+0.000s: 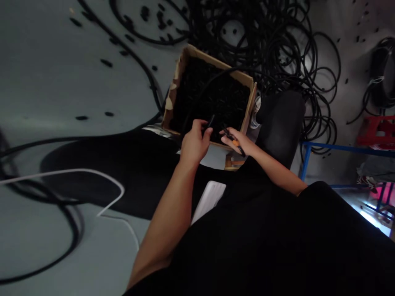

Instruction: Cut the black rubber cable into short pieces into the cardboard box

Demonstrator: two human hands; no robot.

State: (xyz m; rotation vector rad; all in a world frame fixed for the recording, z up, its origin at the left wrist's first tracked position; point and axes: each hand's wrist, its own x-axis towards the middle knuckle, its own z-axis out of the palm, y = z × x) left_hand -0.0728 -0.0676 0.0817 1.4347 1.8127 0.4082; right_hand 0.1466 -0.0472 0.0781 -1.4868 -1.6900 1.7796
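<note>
Over the near edge of an open cardboard box, my left hand pinches a black cable whose end sticks out past the thumb. Close by on the right, my right hand is wrapped around a hand tool with black and orange handles, which looks like cutting pliers. The tool's jaws are dark against the box and hard to make out; they point toward the left hand and do not touch it. Short black pieces fill the box between my legs.
Tangled black cable coils lie beyond the box, with loose black pieces scattered on the grey floor. A white cord crosses my left leg. A blue metal frame and a red stool stand at right.
</note>
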